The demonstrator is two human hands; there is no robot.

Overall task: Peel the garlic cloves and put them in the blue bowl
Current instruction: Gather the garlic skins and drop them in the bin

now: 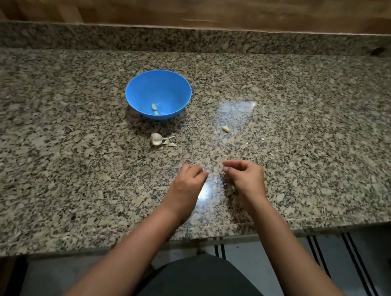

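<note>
The blue bowl (133, 87) stands on the granite counter, left of centre, with two peeled garlic cloves (154, 107) inside. In front of it lies a partial garlic bulb (156, 138) with loose skins beside it. One separate clove (225, 128) lies to the bowl's right. My left hand (188, 179) and my right hand (246, 176) hover close together above the counter near its front edge. Both have their fingers curled into a pinch, tips facing each other a little apart. Whatever is pinched is too small to make out.
Small bits of garlic skin (262, 139) are scattered right of the loose clove. A raised granite ledge (200, 41) and a wooden wall run along the back. The counter's front edge (205, 234) lies under my forearms, with striped floor tiles below.
</note>
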